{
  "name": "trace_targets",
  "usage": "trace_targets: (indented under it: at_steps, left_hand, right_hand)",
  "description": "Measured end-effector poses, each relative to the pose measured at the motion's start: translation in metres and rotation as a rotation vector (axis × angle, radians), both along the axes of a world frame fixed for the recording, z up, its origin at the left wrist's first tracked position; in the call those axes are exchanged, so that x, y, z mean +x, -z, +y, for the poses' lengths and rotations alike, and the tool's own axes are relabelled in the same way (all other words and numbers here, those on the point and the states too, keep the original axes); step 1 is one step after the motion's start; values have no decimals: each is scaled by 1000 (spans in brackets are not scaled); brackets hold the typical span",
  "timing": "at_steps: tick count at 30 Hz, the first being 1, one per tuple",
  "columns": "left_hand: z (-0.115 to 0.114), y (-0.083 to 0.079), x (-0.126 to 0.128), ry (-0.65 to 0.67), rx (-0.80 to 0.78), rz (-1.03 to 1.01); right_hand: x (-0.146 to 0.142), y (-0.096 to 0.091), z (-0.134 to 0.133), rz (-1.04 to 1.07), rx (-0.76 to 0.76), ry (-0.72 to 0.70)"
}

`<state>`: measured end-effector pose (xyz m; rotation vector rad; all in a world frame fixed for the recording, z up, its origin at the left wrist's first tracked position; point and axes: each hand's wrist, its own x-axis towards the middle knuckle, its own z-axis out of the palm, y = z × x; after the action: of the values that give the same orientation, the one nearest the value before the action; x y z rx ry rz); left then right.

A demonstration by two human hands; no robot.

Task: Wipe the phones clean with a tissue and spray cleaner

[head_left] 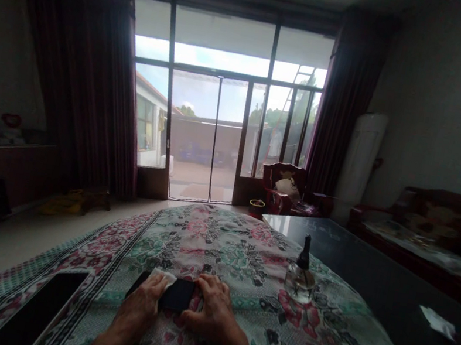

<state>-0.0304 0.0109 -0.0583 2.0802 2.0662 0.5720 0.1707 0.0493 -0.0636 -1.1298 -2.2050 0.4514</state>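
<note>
In the head view, a dark flat rectangular object [177, 296], like a phone, lies sideways on the flowered cloth in front of me. My left hand [146, 297] presses a folded white tissue [167, 278] onto its left part, fingers bent over the tissue. At its right end, my right hand [211, 305] holds the edge between thumb and fingers. The left hand hides much of the object's left side. Ahead and to the right stands a clear glass bottle [299, 286] with a black dropper-like top, apart from both hands.
A flowered cloth [240, 269] covers the surface under my hands. To the left lies a large black slab with a pale edge [41, 308]. A dark table [372, 281] adjoins on the right, with a crumpled white tissue [437, 323] on it. Beyond are a wooden armchair [272, 174] and glass doors.
</note>
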Motion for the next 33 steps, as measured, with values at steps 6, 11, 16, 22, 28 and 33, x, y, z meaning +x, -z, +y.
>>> trace_targets:
  at_steps: [6, 11, 16, 22, 28, 33]
  left_hand:
    - [-2, -12, 36, 201, 0, 41]
    - [5, -10, 27, 267, 36, -14]
    - [13, 2, -15, 41, 110, -36]
    - [10, 2, -45, -90, 120, 0]
    - [4, -10, -35, -146, 111, 19]
    - [-5, -24, -37, -190, 33, 26]
  right_hand:
    - [-1, 3, 0, 14, 14, 20]
    - [-2, 0, -2, -6, 19, 22]
    - [-1, -4, -3, -48, 17, 20]
    - [-6, -10, -11, -46, 36, -64]
    - [-9, -16, -14, -28, -12, -98]
    - [6, -28, -7, -50, -171, -209]
